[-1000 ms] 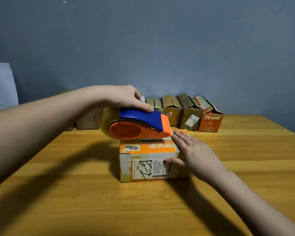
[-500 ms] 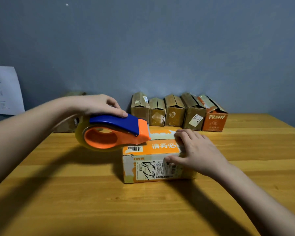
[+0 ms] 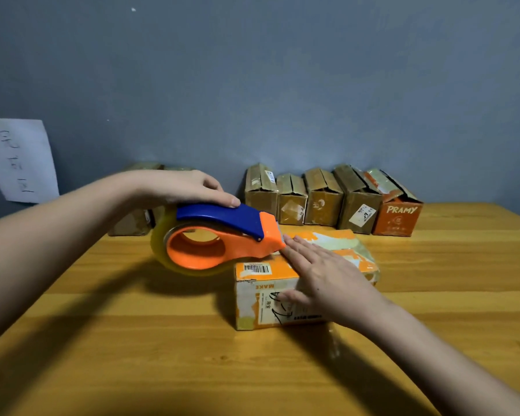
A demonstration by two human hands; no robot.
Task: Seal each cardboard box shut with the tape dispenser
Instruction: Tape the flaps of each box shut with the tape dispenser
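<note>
An orange and white cardboard box (image 3: 254, 298) lies on the wooden table (image 3: 132, 355) in the middle. My left hand (image 3: 183, 187) grips the blue and orange tape dispenser (image 3: 219, 235), whose clear tape roll hangs off the box's left end and whose orange nose rests on the box top. My right hand (image 3: 327, 280) lies flat across the top of the box, fingers spread toward the dispenser's nose, thumb down on the front face. The taped seam under the hand is hidden.
A row of several small cardboard boxes (image 3: 321, 199) stands along the grey wall, the rightmost an orange PRAMY box (image 3: 398, 217). Two more brown boxes (image 3: 132, 220) sit behind my left forearm. A white paper sheet (image 3: 21, 160) hangs on the wall at left.
The dispenser slid left along the box top, off the left end. My right hand moved left across the top, following the dispenser's nose.
</note>
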